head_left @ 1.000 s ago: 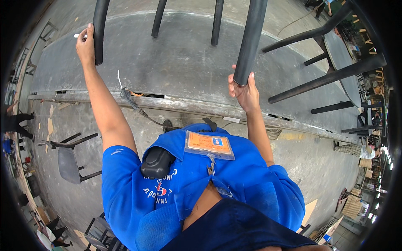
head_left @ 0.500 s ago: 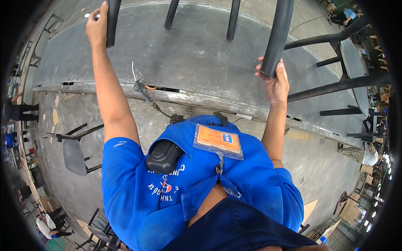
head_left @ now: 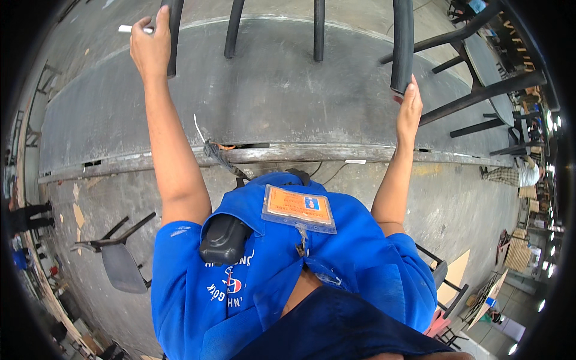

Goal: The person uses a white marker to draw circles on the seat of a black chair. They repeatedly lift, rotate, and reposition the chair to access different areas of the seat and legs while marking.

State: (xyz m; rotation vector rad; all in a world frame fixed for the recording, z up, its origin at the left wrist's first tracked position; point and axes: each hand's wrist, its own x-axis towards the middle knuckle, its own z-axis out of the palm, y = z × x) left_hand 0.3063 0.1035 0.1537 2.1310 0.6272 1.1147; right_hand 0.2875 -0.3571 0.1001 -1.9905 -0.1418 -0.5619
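Black wooden legs of what looks like a chair stand over a dark grey worktable (head_left: 276, 102); their upper parts are cut off by the frame's top. My left hand (head_left: 151, 45) is at the left front leg (head_left: 174, 42), its thumb side against it. A short white stick (head_left: 133, 29), kind unclear, pokes out from between that hand's curled fingers. My right hand (head_left: 409, 111) grips the lower end of the right front leg (head_left: 402, 48), thumb along its side and fingers partly hidden behind it. Two thinner legs (head_left: 233, 30) are between them, farther off.
Another black chair (head_left: 480, 96) lies on the table at the right. A cable with a loose white end (head_left: 210, 147) hangs at the table's near edge. Behind me on the left is a grey-seated chair (head_left: 123, 267). A person (head_left: 522, 175) is at the far right.
The view has turned slightly, and the table edge looks more level. The right leg's lower end appears farther up and to the right, my right hand still at it. The left hand keeps its hold.
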